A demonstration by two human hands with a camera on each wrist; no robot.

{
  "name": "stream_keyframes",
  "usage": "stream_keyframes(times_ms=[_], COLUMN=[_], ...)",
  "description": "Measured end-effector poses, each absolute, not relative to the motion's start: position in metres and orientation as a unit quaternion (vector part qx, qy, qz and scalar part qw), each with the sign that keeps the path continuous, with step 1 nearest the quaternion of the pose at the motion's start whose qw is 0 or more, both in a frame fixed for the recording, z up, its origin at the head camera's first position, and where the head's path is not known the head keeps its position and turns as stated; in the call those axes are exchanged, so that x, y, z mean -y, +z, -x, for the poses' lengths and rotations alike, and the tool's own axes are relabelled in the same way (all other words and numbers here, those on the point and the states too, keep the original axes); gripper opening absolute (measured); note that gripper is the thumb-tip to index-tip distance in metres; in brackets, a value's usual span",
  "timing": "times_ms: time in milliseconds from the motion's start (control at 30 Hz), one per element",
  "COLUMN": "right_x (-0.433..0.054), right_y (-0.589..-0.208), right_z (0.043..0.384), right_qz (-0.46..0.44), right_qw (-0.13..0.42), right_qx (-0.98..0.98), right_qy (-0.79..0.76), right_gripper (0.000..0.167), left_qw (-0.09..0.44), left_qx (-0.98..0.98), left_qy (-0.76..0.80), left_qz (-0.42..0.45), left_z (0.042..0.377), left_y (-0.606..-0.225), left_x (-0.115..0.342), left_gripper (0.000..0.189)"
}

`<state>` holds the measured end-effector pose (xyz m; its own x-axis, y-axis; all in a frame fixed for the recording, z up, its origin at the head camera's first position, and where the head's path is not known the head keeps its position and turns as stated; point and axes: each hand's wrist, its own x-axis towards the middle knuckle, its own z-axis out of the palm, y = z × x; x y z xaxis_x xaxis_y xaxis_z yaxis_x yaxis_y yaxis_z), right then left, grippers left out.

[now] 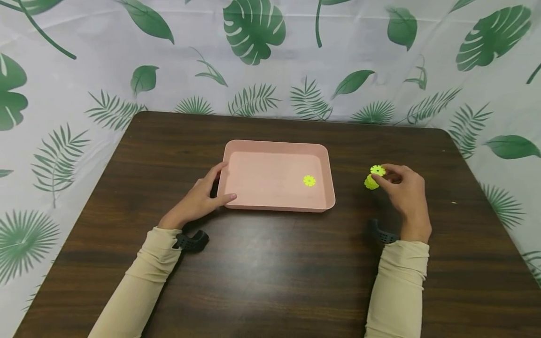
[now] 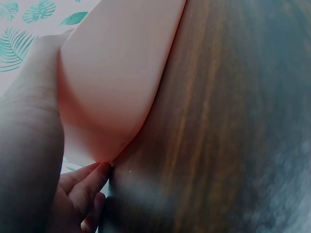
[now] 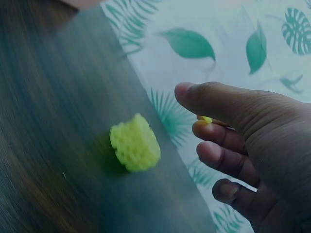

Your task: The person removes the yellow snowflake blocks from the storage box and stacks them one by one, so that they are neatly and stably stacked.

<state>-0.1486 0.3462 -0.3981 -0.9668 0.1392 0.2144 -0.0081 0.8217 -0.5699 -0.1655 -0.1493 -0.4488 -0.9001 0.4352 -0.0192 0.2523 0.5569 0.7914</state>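
My left hand [image 1: 196, 195] grips the left end of a shallow pink tray [image 1: 274, 208], thumb at the near corner and fingers along the short side. Seen from the left wrist, fingertips press against the tray wall [image 2: 116, 68]. One yellow notched plastic disc [image 1: 309, 180] lies inside the tray, toward its right. Right of the tray, my right hand [image 1: 403, 188] pinches another yellow notched disc [image 1: 377, 170] between thumb and forefinger. Just below it stands a stack of such discs [image 3: 136, 144] on the table; in the right wrist view the thumb mostly hides the pinched disc.
The dark wooden table [image 1: 270, 272] meets a white cloth with green leaves [image 1: 270, 70] along its far side. A dark wrist mount [image 1: 192, 241] sits below the left wrist, another [image 1: 383, 232] by the right. A tiny pale speck [image 1: 454, 203] lies at the right.
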Motion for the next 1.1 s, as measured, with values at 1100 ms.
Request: stream_keyframes(times_ms=[1100], right_x=[-0.359], right_y=[-0.41], right_z=[0.153], right_qz=[0.051], right_qw=[0.023], right_qx=[0.953], right_qy=[0.298], right_gripper=[0.053], left_qw=[0.114], left_qx=[-0.878], left_qy=[0.425], left_qz=[-0.189], left_z=[0.164], left_y=[-0.447], left_x=[0.15], left_gripper=[0.092])
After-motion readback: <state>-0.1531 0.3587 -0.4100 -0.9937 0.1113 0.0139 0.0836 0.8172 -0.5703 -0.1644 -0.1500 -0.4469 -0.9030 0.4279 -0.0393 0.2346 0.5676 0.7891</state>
